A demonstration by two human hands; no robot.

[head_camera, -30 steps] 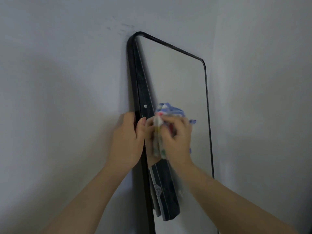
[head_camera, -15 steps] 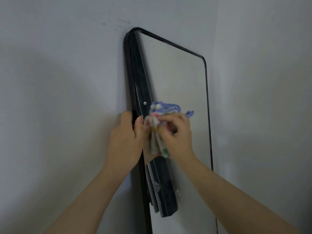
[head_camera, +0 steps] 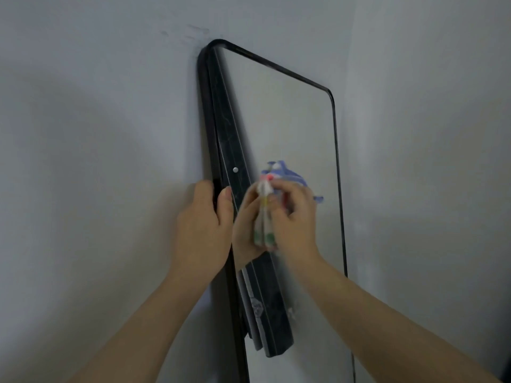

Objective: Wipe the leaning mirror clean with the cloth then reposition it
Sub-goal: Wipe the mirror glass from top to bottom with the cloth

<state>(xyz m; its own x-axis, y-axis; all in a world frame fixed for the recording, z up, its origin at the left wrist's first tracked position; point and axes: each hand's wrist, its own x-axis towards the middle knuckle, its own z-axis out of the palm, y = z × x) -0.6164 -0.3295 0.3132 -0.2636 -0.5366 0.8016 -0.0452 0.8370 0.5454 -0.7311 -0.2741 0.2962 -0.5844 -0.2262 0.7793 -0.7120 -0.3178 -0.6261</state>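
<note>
A tall mirror with a thin black frame leans against the white wall in a room corner. My left hand grips the frame's left edge at mid height, thumb on the front and fingers behind. My right hand holds a bunched multicoloured cloth and presses it against the glass near the left side. The glass reflects the cloth, my right hand and a dark strip along the mirror's left part. The mirror's bottom is out of view.
White walls surround the mirror, with the corner of the room just right of the frame. A few scuff marks show on the wall above the mirror's top left corner.
My right hand has slid the cloth slightly up and to the right on the glass. My left hand keeps its grip on the frame edge.
</note>
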